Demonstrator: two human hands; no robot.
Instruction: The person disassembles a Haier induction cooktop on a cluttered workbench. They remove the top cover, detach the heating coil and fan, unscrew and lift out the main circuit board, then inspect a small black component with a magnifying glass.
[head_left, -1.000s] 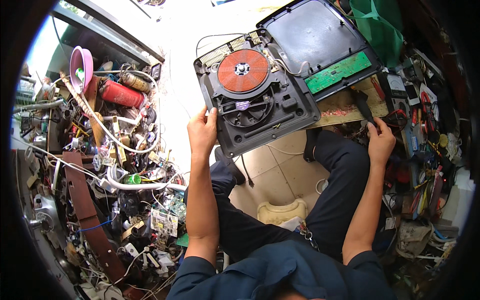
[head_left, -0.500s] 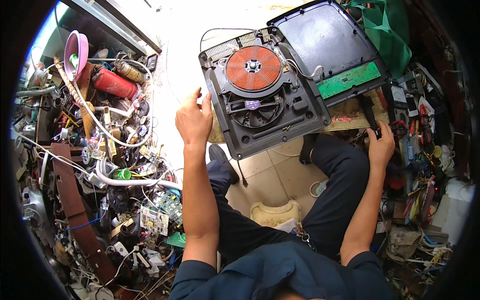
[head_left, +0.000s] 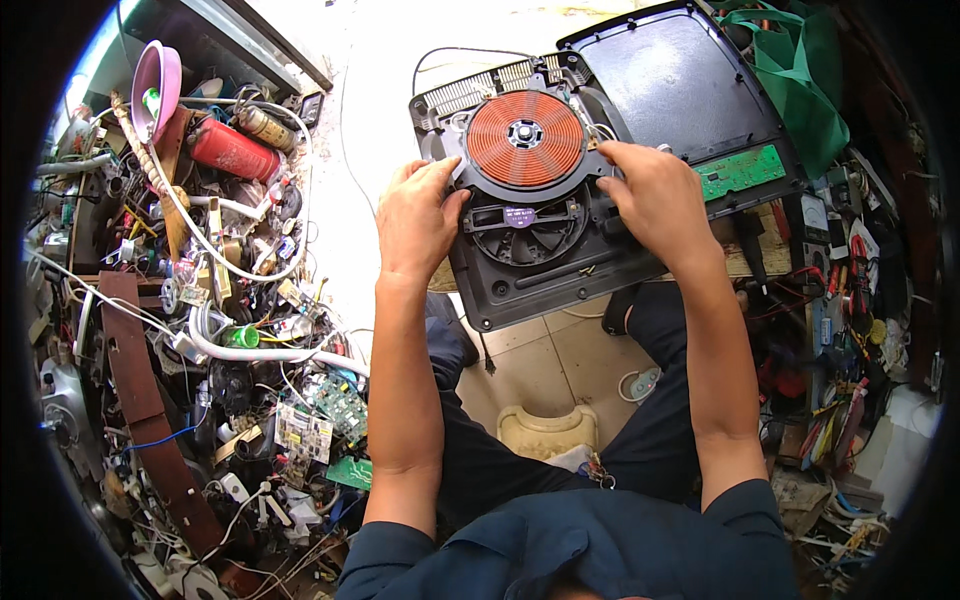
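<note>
An opened induction cooker lies before me, its black lower housing (head_left: 620, 255) angled across a board. The round copper induction coil (head_left: 497, 150) sits in its upper half, above a black cooling fan (head_left: 520, 240). My left hand (head_left: 420, 220) pinches the coil's left edge between thumb and fingers. On the opposite side, my right hand (head_left: 660, 205) closes on the coil's right edge, hiding part of the wiring. The detached cover (head_left: 670, 85) lies inner side up at the right, with a green circuit board (head_left: 740, 172) in it.
A black-handled tool (head_left: 750, 250) rests on the board at the right. Scrap parts and cables crowd the left, near a red cylinder (head_left: 232, 150) and a pink basin (head_left: 155, 85). A green bag (head_left: 795, 85) hangs behind the cover. Tools are heaped at the right.
My right hand has left the black-handled tool and moved left to the coil. My left hand has moved right onto the coil's other edge. The cooker appears slightly farther right in view.
</note>
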